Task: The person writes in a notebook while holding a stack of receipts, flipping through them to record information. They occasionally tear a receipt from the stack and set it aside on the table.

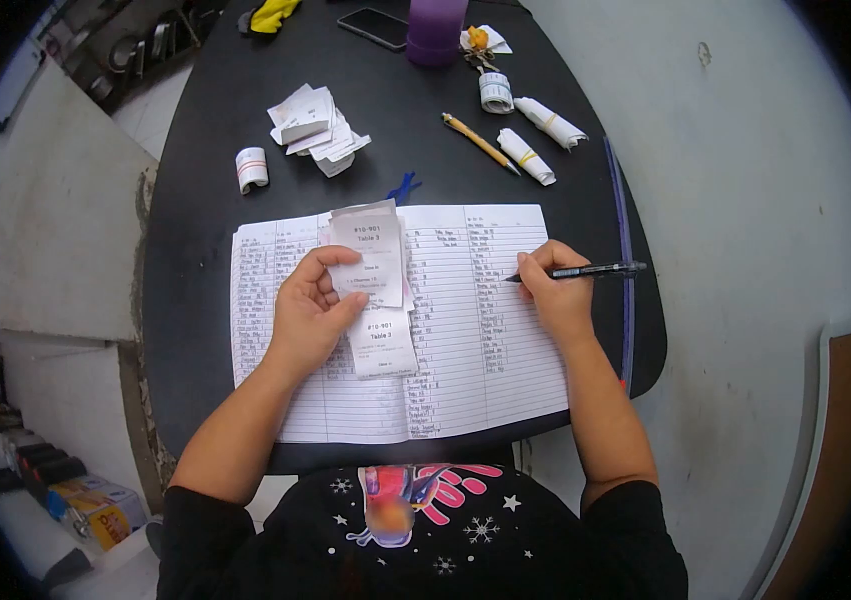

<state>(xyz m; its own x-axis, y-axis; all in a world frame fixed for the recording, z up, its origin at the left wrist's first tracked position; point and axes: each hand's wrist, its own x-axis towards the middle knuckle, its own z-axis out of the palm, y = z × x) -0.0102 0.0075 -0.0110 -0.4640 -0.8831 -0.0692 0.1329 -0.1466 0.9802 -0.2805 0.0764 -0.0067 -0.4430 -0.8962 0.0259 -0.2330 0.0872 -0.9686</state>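
Observation:
My left hand (313,305) pinches a small stack of printed receipts (383,345) marked "Table 3", thumb on top, over the middle of an open notebook. In my right hand (557,292) is a black pen (600,270), its tip at the handwritten column on the right page. The lined notebook (485,410) lies flat, with columns of handwritten entries on both pages. Part of the left page is covered by my left hand and the receipts.
Behind the notebook on the black table (205,160) are a receipt pile (315,130), a curled receipt (252,168), a yellow pen (480,143), rolled papers (525,155), a phone (373,28) and a purple container (435,35). A blue strip (620,250) runs along the right edge.

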